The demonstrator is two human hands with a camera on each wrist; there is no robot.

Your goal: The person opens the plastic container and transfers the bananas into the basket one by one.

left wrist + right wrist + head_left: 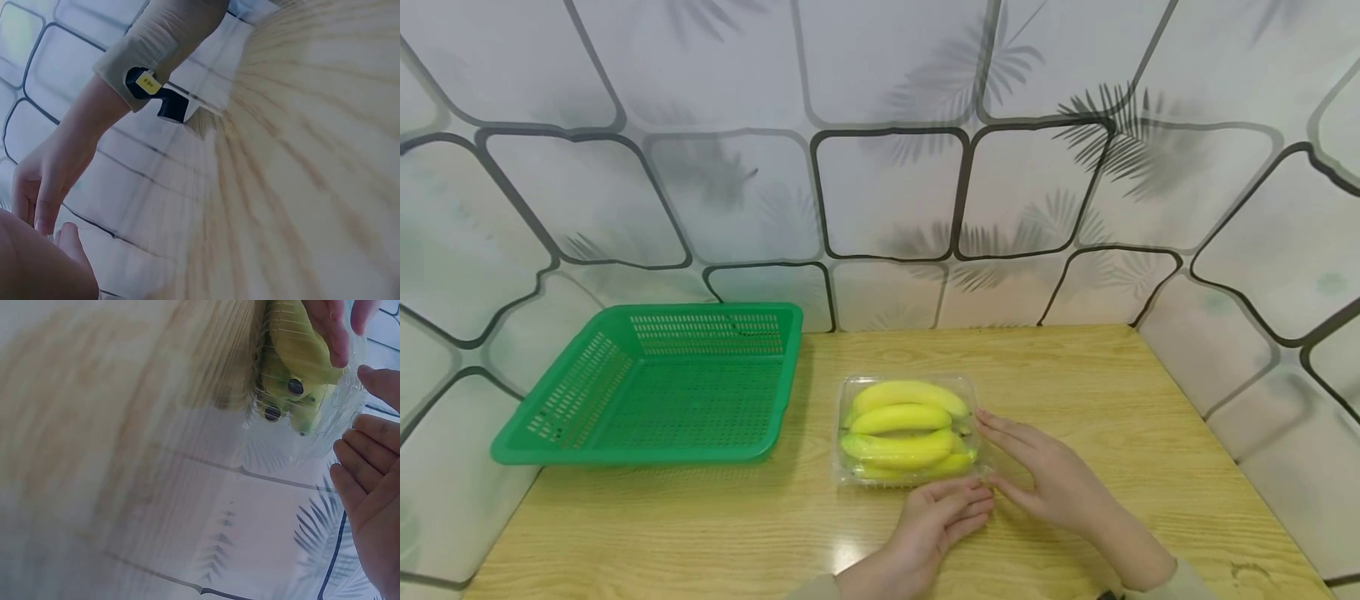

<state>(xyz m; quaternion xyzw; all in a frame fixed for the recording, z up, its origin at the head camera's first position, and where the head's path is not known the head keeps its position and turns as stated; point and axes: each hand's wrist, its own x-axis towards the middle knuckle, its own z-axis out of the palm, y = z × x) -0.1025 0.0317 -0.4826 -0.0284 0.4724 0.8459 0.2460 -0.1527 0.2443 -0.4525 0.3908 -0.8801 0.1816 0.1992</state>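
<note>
A transparent plastic clamshell box [846, 392] holds several yellow bananas [898, 450] on the table. My left hand [936, 521] is at the box's front right corner, its fingers loosely bent and pointing right along the front edge. My right hand [1052, 475] lies along the right side, fingers extended, fingertips right at the box wall, thumb apart from them near the same corner. In the right wrist view the dark banana tips show through the box's end, with the right hand [375, 469] facing it palm-on. The box is outside the left wrist view.
A green plastic basket [647, 457] with slotted walls stands on the table's left side, with no contents showing. The wooden table [1060, 367] meets a wall [887, 192] printed with stone outlines and leaves. A dark wrist strap [172, 106] with a yellow tag is on the right sleeve.
</note>
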